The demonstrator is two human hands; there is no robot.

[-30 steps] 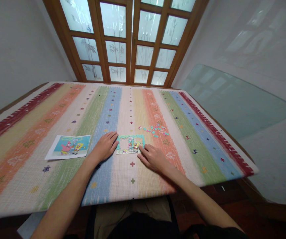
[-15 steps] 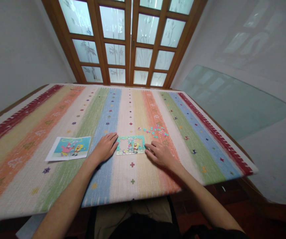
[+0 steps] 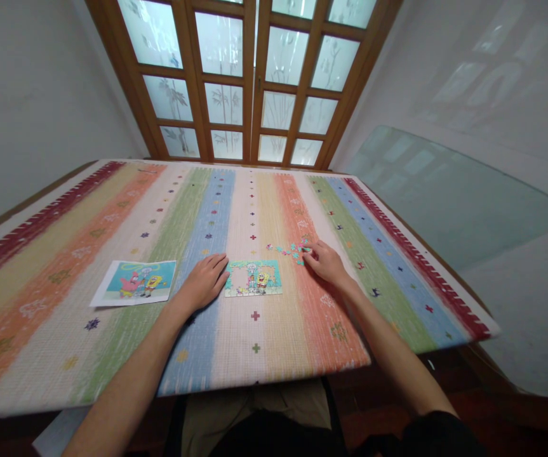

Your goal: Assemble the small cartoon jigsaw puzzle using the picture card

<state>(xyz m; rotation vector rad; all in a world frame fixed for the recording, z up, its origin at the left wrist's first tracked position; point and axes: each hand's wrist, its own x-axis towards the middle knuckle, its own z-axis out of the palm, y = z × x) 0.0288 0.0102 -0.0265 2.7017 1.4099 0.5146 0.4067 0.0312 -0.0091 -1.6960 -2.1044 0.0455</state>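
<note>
A partly assembled jigsaw puzzle (image 3: 274, 284) lies flat on the table, with bare gaps inside its frame of joined pieces. My left hand (image 3: 204, 279) rests flat at the puzzle's left edge, fingers stretched out and fingertips by its border. Farther back and to the right, my right hand (image 3: 325, 261) is over the loose jigsaw pieces (image 3: 293, 250). Its thumb and fingers are bent together at the pile, covering some pieces; whether one is pinched between them is too small to make out.
A printed reference picture (image 3: 135, 281) on white paper lies left of my left forearm. The striped tablecloth (image 3: 254, 330) covers the table, whose front edge is close to my body. Wood-framed glass doors (image 3: 249, 82) stand beyond the far edge; a wall is on the right.
My right hand has moved from the puzzle's right edge, away and to the right, onto the loose pieces, its fingers curling in. The left hand stays beside the puzzle.
</note>
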